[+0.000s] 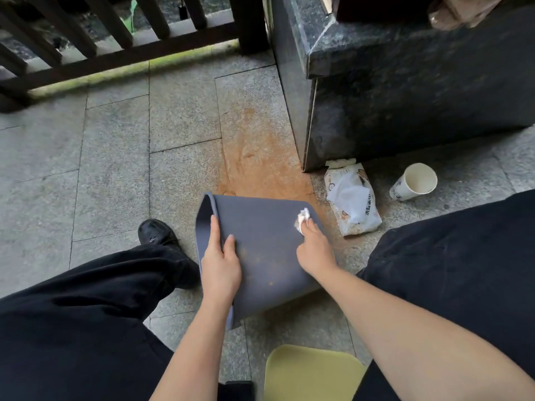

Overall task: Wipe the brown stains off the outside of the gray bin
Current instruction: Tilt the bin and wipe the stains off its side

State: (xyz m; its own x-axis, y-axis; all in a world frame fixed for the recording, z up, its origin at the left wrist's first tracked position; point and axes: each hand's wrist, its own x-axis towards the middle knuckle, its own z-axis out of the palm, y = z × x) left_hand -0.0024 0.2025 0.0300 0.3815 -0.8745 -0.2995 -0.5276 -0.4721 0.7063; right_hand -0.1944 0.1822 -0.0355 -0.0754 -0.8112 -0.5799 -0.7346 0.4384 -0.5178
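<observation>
The gray bin (265, 227) lies on its side on the stone floor between my legs, its open mouth facing left. Small brown specks (271, 282) show on its upper wall near the lower edge. My left hand (221, 263) grips the bin at its rim, thumb and fingers spread on the wall. My right hand (314, 250) presses a crumpled white tissue (302, 219) against the bin's wall near its base end.
A pack of wipes (351, 198) and a tipped paper cup (415, 182) lie to the right by a dark stone block (405, 91). An orange-brown stain (257, 157) covers the floor beyond the bin. A yellow stool seat (312, 374) is below. Wooden railing (115, 44) stands behind.
</observation>
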